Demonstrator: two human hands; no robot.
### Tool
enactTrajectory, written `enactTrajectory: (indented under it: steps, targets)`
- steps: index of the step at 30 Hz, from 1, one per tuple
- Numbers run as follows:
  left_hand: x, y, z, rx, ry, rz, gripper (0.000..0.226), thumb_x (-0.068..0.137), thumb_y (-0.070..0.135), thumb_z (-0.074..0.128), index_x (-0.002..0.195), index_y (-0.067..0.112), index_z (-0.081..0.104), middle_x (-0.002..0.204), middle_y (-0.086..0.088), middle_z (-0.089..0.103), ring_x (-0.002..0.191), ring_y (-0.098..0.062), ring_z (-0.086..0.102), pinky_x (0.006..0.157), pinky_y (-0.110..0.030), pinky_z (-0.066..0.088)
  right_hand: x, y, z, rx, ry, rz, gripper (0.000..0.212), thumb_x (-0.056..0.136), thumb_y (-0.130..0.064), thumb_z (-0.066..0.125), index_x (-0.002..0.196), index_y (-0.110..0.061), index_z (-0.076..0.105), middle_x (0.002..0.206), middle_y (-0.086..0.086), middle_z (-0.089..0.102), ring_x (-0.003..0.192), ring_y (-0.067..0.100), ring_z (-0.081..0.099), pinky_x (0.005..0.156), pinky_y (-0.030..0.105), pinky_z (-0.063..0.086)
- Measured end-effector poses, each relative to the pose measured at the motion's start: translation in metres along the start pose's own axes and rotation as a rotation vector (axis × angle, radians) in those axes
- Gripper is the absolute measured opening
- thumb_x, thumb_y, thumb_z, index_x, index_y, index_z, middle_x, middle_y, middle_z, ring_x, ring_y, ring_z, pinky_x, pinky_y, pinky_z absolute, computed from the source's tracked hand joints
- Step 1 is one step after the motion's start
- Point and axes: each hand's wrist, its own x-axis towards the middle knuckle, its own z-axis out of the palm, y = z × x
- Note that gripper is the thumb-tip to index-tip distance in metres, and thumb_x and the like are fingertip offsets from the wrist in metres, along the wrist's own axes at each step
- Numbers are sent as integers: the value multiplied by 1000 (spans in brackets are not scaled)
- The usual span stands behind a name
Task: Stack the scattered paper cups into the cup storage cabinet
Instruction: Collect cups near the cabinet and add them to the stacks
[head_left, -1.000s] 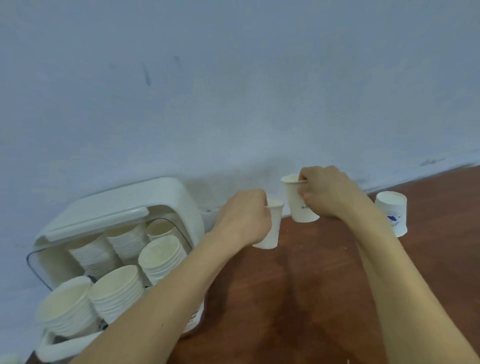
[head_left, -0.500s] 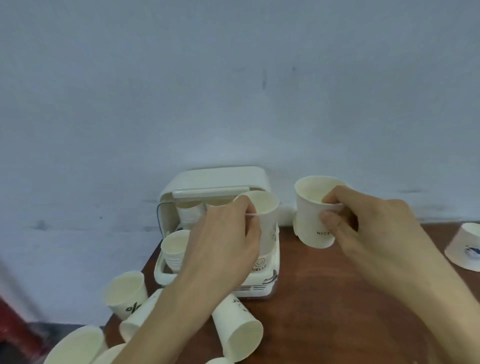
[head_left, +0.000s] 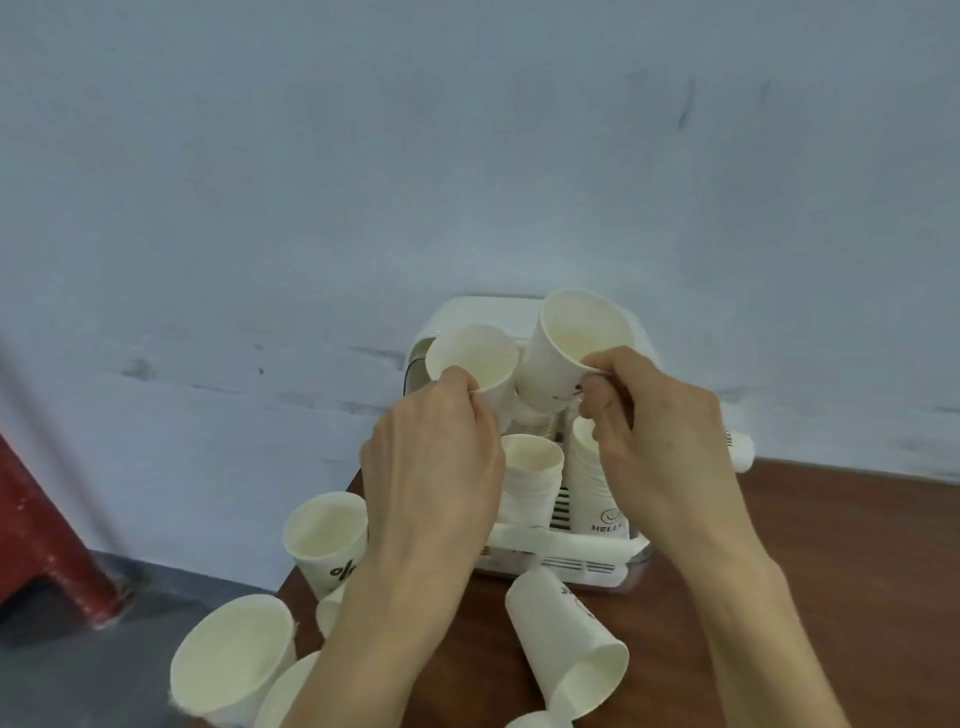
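Both hands have come in over the cabinet (head_left: 470, 312) since half a second ago, each carrying its cup closer to the open front. Left hand (head_left: 434, 462) pinches the near rim of a small white paper cup (head_left: 475, 358), fingers curled and clamped on the edge, the mouth tipped toward the camera. Right hand (head_left: 662, 441) grips a larger cup (head_left: 576, 348) the same way, thumb outside and fingers hooked over the rim; that cup leans left, touching the small one. Faint print on its wall is half covered by the thumb and cannot be read. Below them the cabinet, smooth white plastic with rounded corners and a slotted base, is mostly hidden by hands and cups; its lid is hard to make out. Inside stand two stacks (head_left: 532, 480), ribbed with nested rims, the right one marked with a smiley and partly covered by the right wrist. On the brown wooden worktop (head_left: 831, 545) a cup (head_left: 566, 649) lies on its side, and several upright cups (head_left: 324, 540) crowd the left corner, some cut off by the frame's lower edge. Another cup (head_left: 740, 452) peeks out behind the right hand.
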Motion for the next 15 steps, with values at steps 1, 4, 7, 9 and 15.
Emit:
enactTrajectory:
  steps: [1, 4, 7, 9, 15]
  targets:
    - [2, -4, 2, 8, 1, -23, 20, 97, 23, 41, 95, 19, 61, 82, 1, 64, 74, -24, 55, 64, -38, 45, 0, 2, 6, 8, 1, -4, 16, 98, -17, 48, 103, -17, 63, 77, -3, 64, 74, 17, 57, 68, 33, 42]
    - [5, -12, 8, 20, -14, -65, 21, 97, 21, 42, 98, 17, 62, 87, -2, 66, 79, -27, 56, 64, -37, 43, -1, 11, 25, -95, -96, 5, 18, 99, -18, 43, 104, -18, 60, 79, -2, 66, 77, 21, 58, 67, 38, 39]
    - [7, -20, 14, 38, -55, -76, 21, 97, 22, 42, 97, 17, 63, 87, -4, 66, 82, -30, 56, 66, -38, 45, -4, 19, 38, -122, -174, 2, 15, 99, -19, 40, 93, -17, 53, 73, -1, 62, 72, 23, 57, 66, 44, 45]
    - [9, -26, 18, 60, -80, -79, 22, 97, 21, 41, 95, 17, 62, 85, -4, 65, 80, -30, 55, 65, -38, 45, -6, 21, 45, -175, -214, -35, 11, 97, -12, 42, 88, -16, 47, 66, -3, 54, 66, 24, 53, 61, 45, 45]
    - [11, -39, 27, 105, -96, -46, 21, 99, 20, 40, 92, 17, 59, 83, -2, 62, 75, -26, 51, 62, -37, 43, -7, 22, 46, -324, -283, -31, 16, 88, -3, 45, 92, -18, 40, 70, -1, 51, 68, 28, 49, 54, 40, 37]
